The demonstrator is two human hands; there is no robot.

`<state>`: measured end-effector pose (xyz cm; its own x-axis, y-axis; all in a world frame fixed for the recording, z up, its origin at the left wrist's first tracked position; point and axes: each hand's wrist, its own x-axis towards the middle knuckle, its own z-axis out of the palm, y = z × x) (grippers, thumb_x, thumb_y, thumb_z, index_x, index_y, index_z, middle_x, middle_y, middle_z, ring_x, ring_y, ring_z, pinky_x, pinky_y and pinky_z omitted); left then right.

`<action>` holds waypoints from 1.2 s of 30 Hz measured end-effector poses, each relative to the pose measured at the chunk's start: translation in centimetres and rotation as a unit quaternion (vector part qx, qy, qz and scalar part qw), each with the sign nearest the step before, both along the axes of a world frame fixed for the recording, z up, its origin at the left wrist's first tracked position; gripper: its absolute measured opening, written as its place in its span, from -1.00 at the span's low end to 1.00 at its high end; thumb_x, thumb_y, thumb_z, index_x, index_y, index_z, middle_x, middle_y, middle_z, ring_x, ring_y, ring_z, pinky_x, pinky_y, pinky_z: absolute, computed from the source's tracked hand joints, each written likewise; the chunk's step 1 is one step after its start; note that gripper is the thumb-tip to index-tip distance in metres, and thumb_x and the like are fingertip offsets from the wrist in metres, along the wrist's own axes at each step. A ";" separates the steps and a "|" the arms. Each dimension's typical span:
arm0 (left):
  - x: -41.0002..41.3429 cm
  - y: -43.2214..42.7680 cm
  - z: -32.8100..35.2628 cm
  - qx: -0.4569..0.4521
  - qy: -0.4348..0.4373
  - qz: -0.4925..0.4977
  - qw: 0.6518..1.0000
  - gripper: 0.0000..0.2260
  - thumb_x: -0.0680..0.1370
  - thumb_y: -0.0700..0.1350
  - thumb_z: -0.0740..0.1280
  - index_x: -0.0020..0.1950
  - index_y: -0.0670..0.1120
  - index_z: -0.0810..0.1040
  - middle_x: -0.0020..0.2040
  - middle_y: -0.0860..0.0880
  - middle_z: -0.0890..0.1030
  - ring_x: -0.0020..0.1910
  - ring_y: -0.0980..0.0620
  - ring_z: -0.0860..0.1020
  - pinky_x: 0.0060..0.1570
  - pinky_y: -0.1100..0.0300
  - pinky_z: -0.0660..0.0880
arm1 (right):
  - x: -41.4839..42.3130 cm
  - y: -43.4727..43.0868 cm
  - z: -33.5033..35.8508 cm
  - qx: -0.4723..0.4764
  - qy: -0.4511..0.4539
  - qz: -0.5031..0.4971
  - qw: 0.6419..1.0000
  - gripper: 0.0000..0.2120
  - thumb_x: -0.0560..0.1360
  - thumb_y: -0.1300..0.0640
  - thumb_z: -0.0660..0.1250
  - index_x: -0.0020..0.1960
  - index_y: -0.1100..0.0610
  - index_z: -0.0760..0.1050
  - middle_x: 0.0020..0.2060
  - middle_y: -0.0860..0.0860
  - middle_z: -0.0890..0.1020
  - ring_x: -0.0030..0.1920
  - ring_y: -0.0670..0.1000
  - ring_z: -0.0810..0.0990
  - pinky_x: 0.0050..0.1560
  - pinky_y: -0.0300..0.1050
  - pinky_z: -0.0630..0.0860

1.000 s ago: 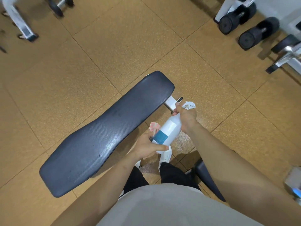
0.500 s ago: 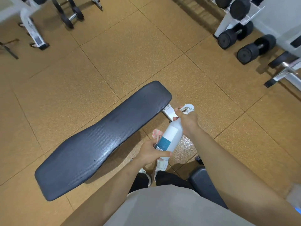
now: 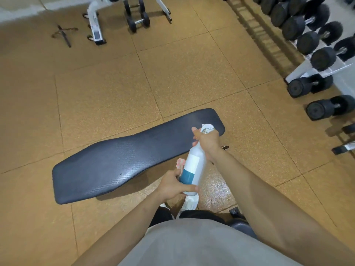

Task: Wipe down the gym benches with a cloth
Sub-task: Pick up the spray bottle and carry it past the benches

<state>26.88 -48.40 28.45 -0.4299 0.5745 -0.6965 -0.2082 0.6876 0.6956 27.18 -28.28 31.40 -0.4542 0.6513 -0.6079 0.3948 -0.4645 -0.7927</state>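
Observation:
A long dark padded bench lies across the middle of the view. I hold a white spray bottle with a teal label band over its near right end. My right hand grips the bottle's neck and white trigger head, which points at the pad. My left hand supports the bottle's base and also pinches a pinkish cloth, mostly hidden behind the bottle.
A rack of black dumbbells lines the right side, with two loose dumbbells on the floor beside it. A white equipment frame and small dumbbells stand at the back. A second dark pad sits behind my right arm.
The view tilted up and turned, showing more floor and the rack. The spray head moved from beside the bench end to over the pad. Both hands kept their hold.

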 end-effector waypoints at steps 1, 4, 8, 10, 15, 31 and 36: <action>-0.3 -1.0 0.1 0.006 0.001 0.015 1.000 -0.39 0.14 0.18 0.69 0.06 -0.09 0.68 -0.01 -0.07 0.71 0.00 -0.05 0.71 0.04 -0.10 0.68 | -1.1 -1.0 0.3 0.010 -0.003 0.019 1.000 -0.78 0.52 0.13 0.51 -0.17 0.13 0.49 -0.36 0.08 0.59 -0.52 0.01 0.55 -0.31 -0.11 0.53; -1.1 -4.1 0.1 0.018 -0.007 0.092 0.996 -0.39 0.14 0.15 0.70 0.10 -0.05 0.68 -0.01 -0.01 0.72 -0.01 0.00 0.71 0.03 -0.06 0.69 | -4.3 -4.4 1.1 0.027 -0.001 0.108 0.994 -0.80 0.51 0.12 0.53 -0.06 0.16 0.52 -0.30 0.08 0.62 -0.48 0.00 0.61 -0.35 -0.16 0.56; -1.8 -8.3 0.0 0.041 -0.019 0.202 0.978 -0.30 0.10 0.19 0.68 0.15 -0.10 0.69 -0.01 -0.01 0.73 -0.04 0.05 0.71 -0.10 0.15 0.67 | -8.7 -9.5 1.3 0.012 0.036 0.255 0.966 -0.64 0.50 0.31 0.49 0.25 0.24 0.49 0.07 0.09 0.63 -0.24 0.06 0.67 -0.21 -0.22 0.62; -2.0 -10.3 0.0 0.049 -0.020 0.247 0.968 -0.33 0.10 0.18 0.68 0.11 -0.11 0.70 -0.04 -0.01 0.74 -0.08 0.05 0.71 -0.10 0.15 0.66 | -10.3 -12.1 1.4 0.032 0.025 0.352 0.935 -0.59 0.50 0.30 0.50 0.30 0.21 0.48 0.18 0.04 0.65 -0.08 0.06 0.70 -0.04 -0.19 0.62; -2.5 -14.2 -0.2 0.083 -0.035 0.348 0.933 -0.37 0.12 0.09 0.69 0.12 -0.12 0.71 -0.03 -0.02 0.75 -0.05 0.01 0.73 -0.06 0.06 0.70 | -14.1 -18.2 1.8 0.052 0.011 0.438 0.897 -0.77 0.47 0.18 0.54 0.06 0.13 0.56 -0.07 -0.03 0.69 -0.11 -0.04 0.63 -0.07 -0.19 0.55; -4.5 -16.8 -0.1 0.050 0.005 0.543 0.838 -0.48 0.32 -0.04 0.67 0.23 -0.01 0.61 0.07 0.12 0.66 0.06 0.14 0.64 -0.06 0.30 0.63 | -21.9 -28.2 1.8 0.082 0.034 0.599 0.796 -0.82 0.48 0.26 0.52 -0.12 0.13 0.51 -0.28 0.08 0.61 -0.33 0.04 0.57 -0.21 -0.03 0.55; -5.0 -11.2 0.1 0.014 0.007 0.593 0.805 -0.34 0.28 0.07 0.66 0.33 -0.04 0.59 0.18 0.06 0.64 0.14 0.10 0.61 0.14 0.10 0.65 | -23.5 -24.8 1.0 0.032 0.030 0.627 0.778 -0.83 0.51 0.31 0.48 0.02 0.15 0.54 -0.17 0.06 0.66 -0.33 0.00 0.64 -0.15 -0.02 0.64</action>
<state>21.90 -59.64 28.52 -0.6958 -0.2298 -0.6805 -0.6985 -0.0043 0.7156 3.72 -53.06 32.44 -0.7833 -0.2993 -0.5449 0.4663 0.2969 -0.8333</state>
